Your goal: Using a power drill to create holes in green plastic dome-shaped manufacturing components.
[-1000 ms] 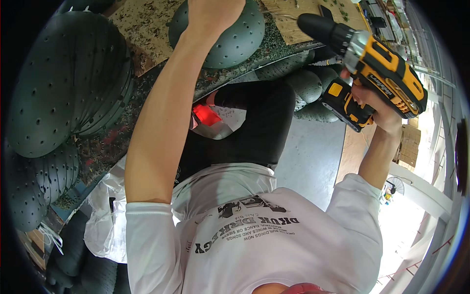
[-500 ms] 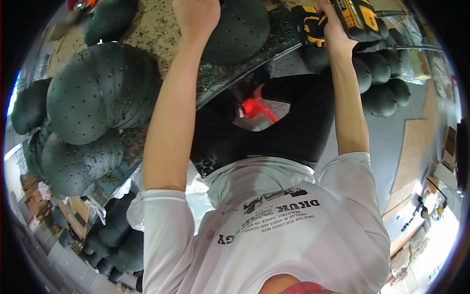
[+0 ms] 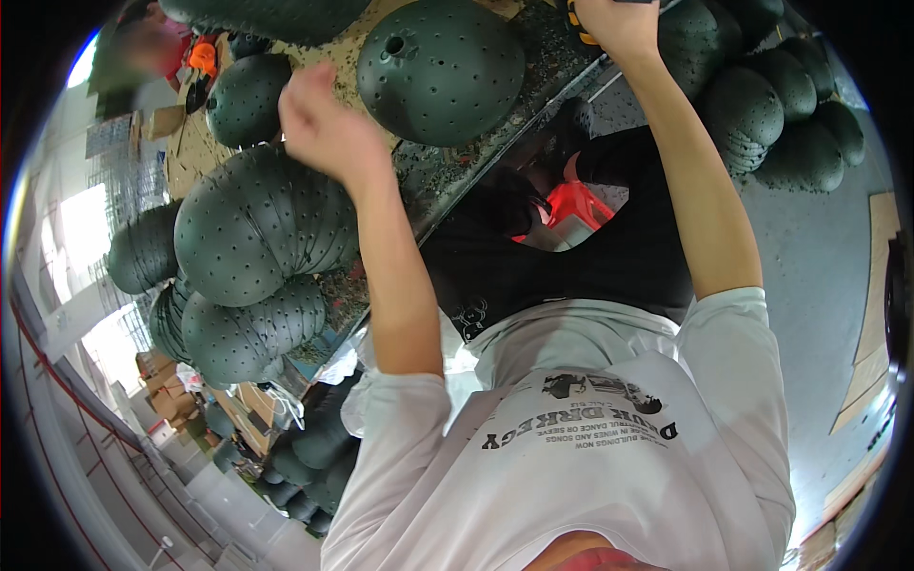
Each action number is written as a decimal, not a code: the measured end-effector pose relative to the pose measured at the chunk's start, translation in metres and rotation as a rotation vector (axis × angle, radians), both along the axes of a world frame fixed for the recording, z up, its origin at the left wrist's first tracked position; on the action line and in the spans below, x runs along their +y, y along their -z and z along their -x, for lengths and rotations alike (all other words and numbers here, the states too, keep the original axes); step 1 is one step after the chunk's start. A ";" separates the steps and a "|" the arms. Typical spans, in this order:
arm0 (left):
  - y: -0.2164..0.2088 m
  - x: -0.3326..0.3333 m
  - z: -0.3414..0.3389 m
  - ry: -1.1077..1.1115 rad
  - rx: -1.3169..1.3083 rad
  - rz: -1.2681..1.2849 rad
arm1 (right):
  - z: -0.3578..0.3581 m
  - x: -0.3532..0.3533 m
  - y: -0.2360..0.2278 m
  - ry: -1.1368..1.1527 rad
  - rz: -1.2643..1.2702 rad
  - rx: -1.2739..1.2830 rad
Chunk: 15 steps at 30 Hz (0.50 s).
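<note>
My right hand is at the top edge, closed around a yellow and black cordless power tool. Most of that tool lies outside the picture. My left hand hangs over the worktable, smeared by motion, so its fingers are unclear. Between my hands a dark green rounded shell rests on the table, dotted with small holes and one larger hole near its top. Just below my left hand is a nested stack of similar shells. Another single shell sits to the left of that hand.
Green flakes litter the worktable, whose edge slants in front of my legs. More stacked shells stand on the right, beyond that edge. A red object shows between my legs. At far upper left is a blurred person.
My left hand has come off the shell and moved left across the table. The power tool has mostly passed out of the top of the picture. The view has shifted, showing more on the left.
</note>
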State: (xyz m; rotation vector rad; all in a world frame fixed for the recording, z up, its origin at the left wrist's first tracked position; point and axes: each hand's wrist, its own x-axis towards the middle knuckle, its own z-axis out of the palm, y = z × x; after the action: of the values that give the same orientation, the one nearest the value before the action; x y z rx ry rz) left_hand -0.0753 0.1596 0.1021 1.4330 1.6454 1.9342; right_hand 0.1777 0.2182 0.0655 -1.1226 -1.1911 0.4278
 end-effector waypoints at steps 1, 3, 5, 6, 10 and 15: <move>-0.007 -0.022 0.003 0.016 -0.160 0.040 | 0.001 0.000 0.001 0.002 0.000 -0.024; -0.002 -0.066 0.015 0.105 -0.671 0.178 | 0.001 0.001 0.002 0.022 0.062 -0.035; 0.005 -0.102 0.011 0.226 -1.007 0.342 | 0.001 0.003 0.004 -0.010 0.040 0.021; 0.010 -0.114 0.009 0.225 -1.007 0.349 | 0.001 0.003 0.006 -0.056 0.014 0.071; 0.026 -0.133 -0.001 0.415 -1.444 0.400 | 0.002 0.002 0.006 -0.004 0.043 0.041; 0.033 -0.117 0.001 0.391 -1.668 0.337 | 0.000 0.001 0.006 -0.053 0.031 0.044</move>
State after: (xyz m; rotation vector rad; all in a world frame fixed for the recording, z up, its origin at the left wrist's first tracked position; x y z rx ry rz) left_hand -0.0764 0.0427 0.0693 -0.2013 0.6574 1.5310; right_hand 0.1778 0.2196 0.0598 -1.1049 -1.1807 0.5105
